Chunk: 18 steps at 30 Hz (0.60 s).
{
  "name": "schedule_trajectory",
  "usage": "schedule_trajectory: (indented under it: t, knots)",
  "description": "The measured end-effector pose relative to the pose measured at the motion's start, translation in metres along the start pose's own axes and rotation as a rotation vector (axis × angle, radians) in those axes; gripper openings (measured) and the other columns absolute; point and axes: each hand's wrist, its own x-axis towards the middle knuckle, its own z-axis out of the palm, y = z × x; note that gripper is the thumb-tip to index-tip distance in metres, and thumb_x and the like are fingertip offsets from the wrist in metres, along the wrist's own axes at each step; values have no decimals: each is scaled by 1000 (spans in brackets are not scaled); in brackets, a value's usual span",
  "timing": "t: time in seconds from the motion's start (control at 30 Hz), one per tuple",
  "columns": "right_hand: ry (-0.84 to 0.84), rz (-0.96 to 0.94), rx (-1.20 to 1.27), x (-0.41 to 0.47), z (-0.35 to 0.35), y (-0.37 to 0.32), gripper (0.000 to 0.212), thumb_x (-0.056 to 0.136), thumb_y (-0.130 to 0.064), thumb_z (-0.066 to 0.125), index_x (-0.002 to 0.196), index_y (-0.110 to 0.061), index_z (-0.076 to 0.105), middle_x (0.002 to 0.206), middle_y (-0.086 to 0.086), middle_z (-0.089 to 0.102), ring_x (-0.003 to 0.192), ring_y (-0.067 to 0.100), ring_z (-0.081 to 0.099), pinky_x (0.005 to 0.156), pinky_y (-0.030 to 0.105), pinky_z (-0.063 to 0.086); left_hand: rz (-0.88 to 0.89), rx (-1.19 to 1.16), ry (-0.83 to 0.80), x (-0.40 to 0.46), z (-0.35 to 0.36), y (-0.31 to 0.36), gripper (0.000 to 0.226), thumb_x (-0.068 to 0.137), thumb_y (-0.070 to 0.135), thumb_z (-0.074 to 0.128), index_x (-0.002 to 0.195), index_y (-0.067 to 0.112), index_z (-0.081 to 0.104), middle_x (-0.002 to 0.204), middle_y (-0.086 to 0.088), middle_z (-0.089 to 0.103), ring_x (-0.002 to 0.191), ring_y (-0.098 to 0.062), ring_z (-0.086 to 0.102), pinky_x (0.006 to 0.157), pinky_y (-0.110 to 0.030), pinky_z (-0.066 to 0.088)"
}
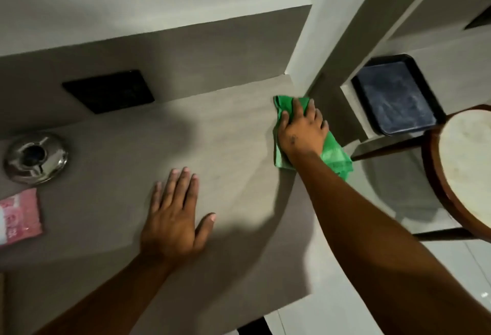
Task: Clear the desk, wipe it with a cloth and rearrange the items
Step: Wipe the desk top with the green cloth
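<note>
Nearest the camera, on the front part of the desk [225,148], the left hand [174,215] lies palm down with its fingers spread and nothing under it; I judge it is there as a brace, taking the person's weight while the other arm reaches out. To its left, near the desk's left end, a pink packet [20,218] lies flat, and just beyond it sits a round metal ashtray [34,158] (both are on the surface, so the clearing looks unfinished on that side).

Farther out, the right hand [301,129] presses flat on a green cloth [336,158] at the desk's right edge, close to the back corner where desk and wall meet. The fingers are extended over the cloth, not curled round it, so the hold is a downward press and not a pinch. The cloth lies directly beneath the palm and fingers, with one bunched end showing past the fingertips and the other trailing out behind the wrist, part of it overhanging the edge. Pressing flat suits wiping, since it spreads the fabric against the surface.

Beyond the left hand, a black square panel [109,91] is set in the raised back. Past the desk's right edge, a dark tray [396,95] rests on a lower ledge, and a round stool [467,170] stands near it.
</note>
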Motion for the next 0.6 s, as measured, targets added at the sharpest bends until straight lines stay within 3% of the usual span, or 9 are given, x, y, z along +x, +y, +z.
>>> schedule_trajectory:
  t: [0.23,0.33,0.43,0.5,0.6]
  knots:
    - [-20,-77,-2,57,4,-40,60,98,-50,26,154,-28,31,164,12,21,148,38,22,120,57,15,5,-3,8,2,0,-2,84,93,64,36,156,10,28,167,-12,24,157,-28,11,125,-54,16]
    - [-30,-279,-59,28,2,-21,60,98,-54,25,153,-31,32,166,11,18,152,37,15,122,56,9,2,-12,-1,-1,-8,0,82,93,62,37,156,10,29,165,-13,26,156,-31,18,125,-54,15]
    - [-33,-447,-87,-32,5,15,59,98,-57,28,151,-33,37,164,9,25,151,36,20,123,54,12,-3,-4,-49,-2,-12,2,83,93,62,37,157,10,27,165,-14,25,155,-35,18,125,-56,15]
    - [16,-425,-86,-73,6,46,57,99,-57,32,149,-33,40,163,9,29,149,36,25,122,53,16,-4,2,-70,-1,-10,1,84,94,64,34,157,11,23,167,-13,20,156,-34,14,125,-57,13]
    - [84,-244,-76,-136,4,92,55,99,-55,35,148,-31,39,163,10,27,150,35,24,122,54,16,22,10,-92,-1,-10,-2,85,94,66,28,158,11,19,168,-11,15,156,-34,11,126,-54,12]
